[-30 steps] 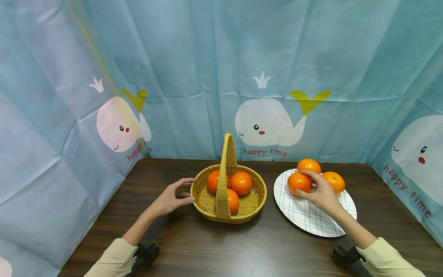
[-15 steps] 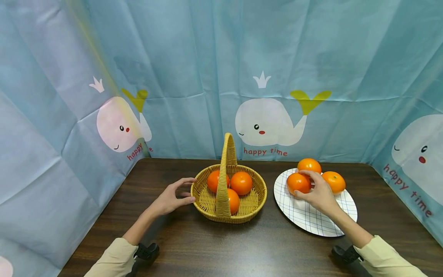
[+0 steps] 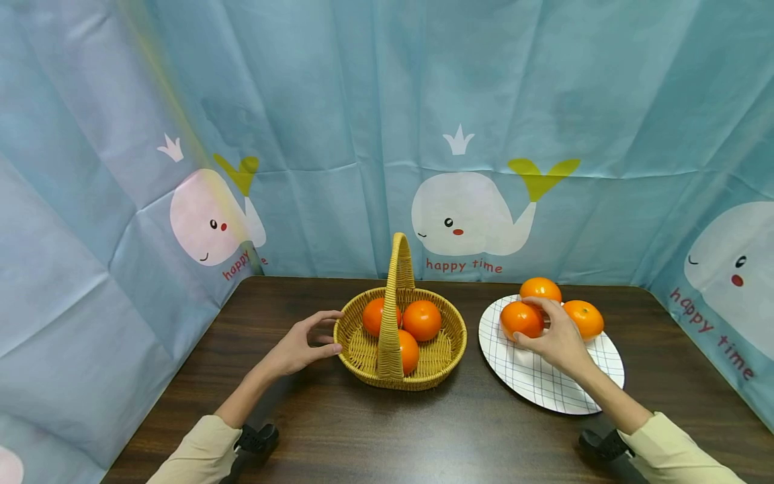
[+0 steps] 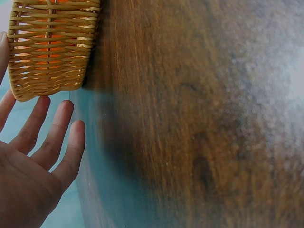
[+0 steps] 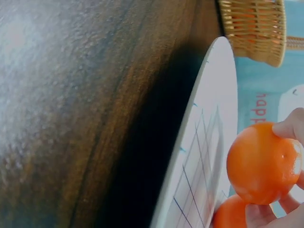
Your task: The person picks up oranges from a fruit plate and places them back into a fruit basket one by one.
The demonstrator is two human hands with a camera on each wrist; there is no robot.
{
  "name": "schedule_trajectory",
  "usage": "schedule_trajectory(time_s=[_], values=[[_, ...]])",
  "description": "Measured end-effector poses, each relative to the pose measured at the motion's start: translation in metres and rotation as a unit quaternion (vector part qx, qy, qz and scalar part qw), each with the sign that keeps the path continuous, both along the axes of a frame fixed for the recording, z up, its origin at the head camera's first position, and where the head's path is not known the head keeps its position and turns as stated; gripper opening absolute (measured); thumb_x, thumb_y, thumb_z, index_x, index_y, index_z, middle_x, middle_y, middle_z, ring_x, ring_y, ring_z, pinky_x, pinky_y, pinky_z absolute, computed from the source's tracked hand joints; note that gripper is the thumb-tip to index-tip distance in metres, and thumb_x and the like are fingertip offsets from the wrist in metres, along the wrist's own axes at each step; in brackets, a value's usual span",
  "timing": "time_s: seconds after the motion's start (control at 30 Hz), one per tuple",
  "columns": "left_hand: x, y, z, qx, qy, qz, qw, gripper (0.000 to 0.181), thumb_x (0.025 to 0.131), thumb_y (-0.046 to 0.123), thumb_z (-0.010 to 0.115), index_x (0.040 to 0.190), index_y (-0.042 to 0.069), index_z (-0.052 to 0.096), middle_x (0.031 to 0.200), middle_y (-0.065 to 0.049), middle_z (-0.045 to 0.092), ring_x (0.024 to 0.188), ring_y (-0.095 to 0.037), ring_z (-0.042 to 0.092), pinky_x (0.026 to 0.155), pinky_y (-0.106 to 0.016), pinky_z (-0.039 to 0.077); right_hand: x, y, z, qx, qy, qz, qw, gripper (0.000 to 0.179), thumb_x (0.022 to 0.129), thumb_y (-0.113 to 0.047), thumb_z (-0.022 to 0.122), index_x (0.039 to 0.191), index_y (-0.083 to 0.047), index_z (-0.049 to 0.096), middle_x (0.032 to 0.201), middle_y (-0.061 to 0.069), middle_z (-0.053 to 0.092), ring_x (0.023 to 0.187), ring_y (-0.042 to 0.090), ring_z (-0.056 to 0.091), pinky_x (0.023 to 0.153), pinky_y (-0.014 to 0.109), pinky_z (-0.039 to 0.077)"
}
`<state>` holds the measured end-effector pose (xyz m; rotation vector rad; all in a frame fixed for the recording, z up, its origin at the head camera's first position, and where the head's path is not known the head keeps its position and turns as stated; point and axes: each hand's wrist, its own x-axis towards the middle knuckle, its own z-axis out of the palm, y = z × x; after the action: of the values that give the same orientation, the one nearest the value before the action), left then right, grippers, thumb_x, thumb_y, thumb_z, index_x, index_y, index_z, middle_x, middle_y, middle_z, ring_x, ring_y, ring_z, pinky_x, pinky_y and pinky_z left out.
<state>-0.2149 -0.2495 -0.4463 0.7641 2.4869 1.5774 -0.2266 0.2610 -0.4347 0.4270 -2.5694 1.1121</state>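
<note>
My right hand (image 3: 564, 341) pinches an orange (image 3: 520, 320) between thumb and fingers over the left part of a white checked oval plate (image 3: 547, 390). In the right wrist view the held orange (image 5: 260, 164) appears slightly above the plate. Two more oranges lie on the plate, one behind (image 3: 541, 289) and one to the right (image 3: 584, 318). My left hand (image 3: 296, 346) is at the left rim of a yellow wicker basket (image 3: 363, 373), thumb and fingertips touching or nearly touching it. Its fingers look loosely extended in the left wrist view. Three oranges (image 3: 422, 320) sit inside the basket.
The basket's tall arched handle (image 3: 390, 323) rises over its middle and partly hides two of the fruits. Dark wooden table (image 3: 447, 444) lies in front of basket and plate. A blue curtain (image 3: 326, 202) with whale prints hangs behind the table.
The orange in my right hand has shifted very slightly left, the hand with it. My left hand and the basket stay put.
</note>
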Motion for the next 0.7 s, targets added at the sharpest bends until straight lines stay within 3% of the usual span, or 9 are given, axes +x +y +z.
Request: schedule_trajectory(time_s=[0.4, 0.6, 0.7], values=[[0.0, -0.001, -0.001, -0.001, 0.002, 0.004, 1.0, 0.062, 0.095, 0.01, 0.074, 0.149, 0.003, 0.046, 0.146, -0.024, 0.046, 0.115, -0.042, 0.062, 0.087, -0.033, 0.057, 0.005, 0.007, 0.013, -0.047, -0.009, 0.032, 0.9983, 0.066, 0.081, -0.006, 0.087, 0.138, -0.001, 0.054, 0.129, 0.018, 0.052, 0.108, 0.037, 0.057, 0.081, 0.015, 0.048], [0.001, 0.0, -0.001, 0.001, 0.005, 0.001, 1.0, 0.062, 0.095, 0.01, 0.075, 0.149, 0.003, 0.046, 0.146, -0.024, 0.046, 0.116, -0.043, 0.061, 0.088, -0.034, 0.057, 0.003, 0.008, 0.027, -0.056, -0.008, 0.051, 0.9971, 0.062, 0.082, -0.009, 0.086, 0.136, -0.004, 0.056, 0.13, 0.019, 0.052, 0.102, 0.038, 0.06, 0.075, 0.027, 0.052], [0.001, 0.0, -0.001, -0.002, 0.009, 0.0, 1.0, 0.061, 0.095, 0.009, 0.074, 0.149, 0.001, 0.045, 0.146, -0.025, 0.046, 0.116, -0.044, 0.06, 0.087, -0.033, 0.057, 0.0, 0.009, 0.033, -0.074, -0.017, 0.074, 0.9944, 0.061, 0.084, -0.007, 0.085, 0.138, -0.004, 0.055, 0.134, 0.018, 0.05, 0.104, 0.042, 0.062, 0.078, 0.027, 0.056]])
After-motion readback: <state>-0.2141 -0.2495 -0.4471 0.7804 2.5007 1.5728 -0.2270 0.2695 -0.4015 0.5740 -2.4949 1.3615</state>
